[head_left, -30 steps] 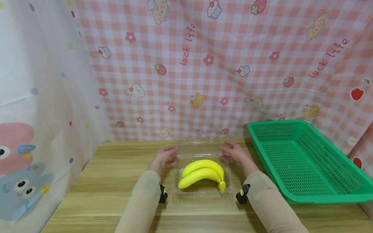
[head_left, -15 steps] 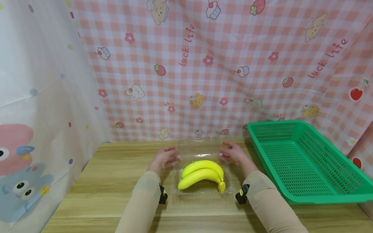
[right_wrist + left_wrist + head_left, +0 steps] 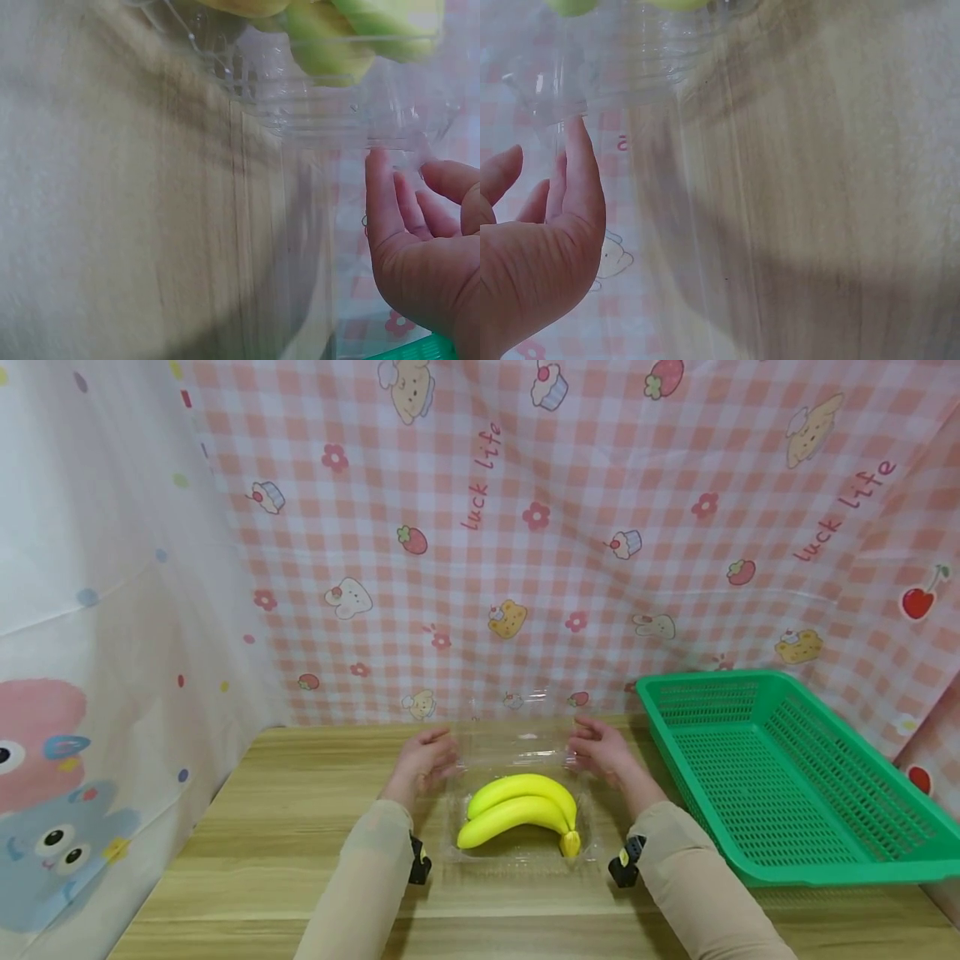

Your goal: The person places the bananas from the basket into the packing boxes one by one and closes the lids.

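Observation:
A clear plastic clamshell box (image 3: 517,860) lies on the table with its transparent lid (image 3: 517,743) raised at the back. Inside rests a bunch of two yellow bananas (image 3: 513,815), stem end at the front right. At the lid's left side, my left hand (image 3: 426,758) has its fingers extended; one fingertip meets the clear plastic (image 3: 630,67) in the left wrist view. My right hand (image 3: 603,752) mirrors it on the right side, fingers mostly straight, fingertips at the plastic edge (image 3: 322,120) in the right wrist view.
A large green perforated basket (image 3: 795,868) stands to the right of my right arm. Behind the wooden table (image 3: 300,827) hangs a pink checked cloth (image 3: 450,568), and a white patterned cloth (image 3: 142,635) hangs at the left.
The lid's far edge has risen higher against the cloth. Both hands have shifted up slightly beside it; the bananas and basket stay in place.

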Motion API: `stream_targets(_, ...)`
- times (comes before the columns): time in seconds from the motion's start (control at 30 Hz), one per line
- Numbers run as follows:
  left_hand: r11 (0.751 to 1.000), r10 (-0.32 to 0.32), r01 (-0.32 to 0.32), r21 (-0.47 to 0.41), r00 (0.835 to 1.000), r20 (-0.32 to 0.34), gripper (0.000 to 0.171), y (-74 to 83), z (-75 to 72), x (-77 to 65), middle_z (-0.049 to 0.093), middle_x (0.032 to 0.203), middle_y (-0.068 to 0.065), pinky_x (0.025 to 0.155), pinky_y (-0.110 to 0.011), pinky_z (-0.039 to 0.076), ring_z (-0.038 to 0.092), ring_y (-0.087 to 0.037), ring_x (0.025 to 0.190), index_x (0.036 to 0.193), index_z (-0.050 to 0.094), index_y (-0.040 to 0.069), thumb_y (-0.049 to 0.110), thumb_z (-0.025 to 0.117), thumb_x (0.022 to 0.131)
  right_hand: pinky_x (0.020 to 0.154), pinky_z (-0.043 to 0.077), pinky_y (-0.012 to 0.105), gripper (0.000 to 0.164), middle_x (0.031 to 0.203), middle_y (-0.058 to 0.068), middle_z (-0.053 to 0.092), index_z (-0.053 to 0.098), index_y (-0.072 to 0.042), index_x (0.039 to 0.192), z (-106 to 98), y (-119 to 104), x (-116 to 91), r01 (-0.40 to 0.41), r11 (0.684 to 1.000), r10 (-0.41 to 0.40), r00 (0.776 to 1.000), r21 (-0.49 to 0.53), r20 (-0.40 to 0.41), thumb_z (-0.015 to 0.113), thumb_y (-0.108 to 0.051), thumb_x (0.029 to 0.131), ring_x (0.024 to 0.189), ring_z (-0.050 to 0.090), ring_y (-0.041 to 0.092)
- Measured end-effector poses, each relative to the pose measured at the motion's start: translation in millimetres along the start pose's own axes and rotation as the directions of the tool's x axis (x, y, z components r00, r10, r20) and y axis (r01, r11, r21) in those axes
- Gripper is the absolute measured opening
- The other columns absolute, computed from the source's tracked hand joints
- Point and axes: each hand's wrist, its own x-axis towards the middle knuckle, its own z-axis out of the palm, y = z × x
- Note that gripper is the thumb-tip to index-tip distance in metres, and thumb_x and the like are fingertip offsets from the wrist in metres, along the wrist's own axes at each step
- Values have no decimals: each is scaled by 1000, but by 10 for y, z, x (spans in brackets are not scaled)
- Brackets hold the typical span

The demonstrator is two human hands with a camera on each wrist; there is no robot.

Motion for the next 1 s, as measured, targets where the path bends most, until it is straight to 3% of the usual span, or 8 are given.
stream_targets(0.2,997,57,-57,51,998,-11,48,43,5,-4,57,122,-18,81,-36,59,60,-26,98,141,52,3,-1,62,94,76,58,27,58,125,21,49,35,4,149,-23,-32,17,70,994,-73,997,-84,-36,56,8,95,86,60,12)
stream_targets(0.47,991,113,-112,71,993,-15,44,75,7,-2,59,103,-10,69,-32,60,60,-18,82,136,58,5,-3,62,93,76,59,28,54,127,26,48,38,5,147,-2,-80,-16,107,990,-113,992,-95,-54,56,8,96,92,58,15)
stream_targets(0.73,984,155,-153,96,988,-16,42,113,24,-30,53,97,-8,79,-42,60,58,-18,83,135,58,2,-5,61,94,73,60,30,48,115,20,55,45,7,142,15,-119,-44,165,974,-178,981,-154,-80,57,8,96,88,57,11)
stream_targets(1.0,966,222,-216,142,975,-30,38,115,24,-27,54,93,-6,81,-46,59,59,-18,80,129,61,-1,-5,64,92,72,60,31,46,103,11,56,47,8,139,7,-118,-34,194,965,-214,972,-176,-101,60,8,94,82,56,9)
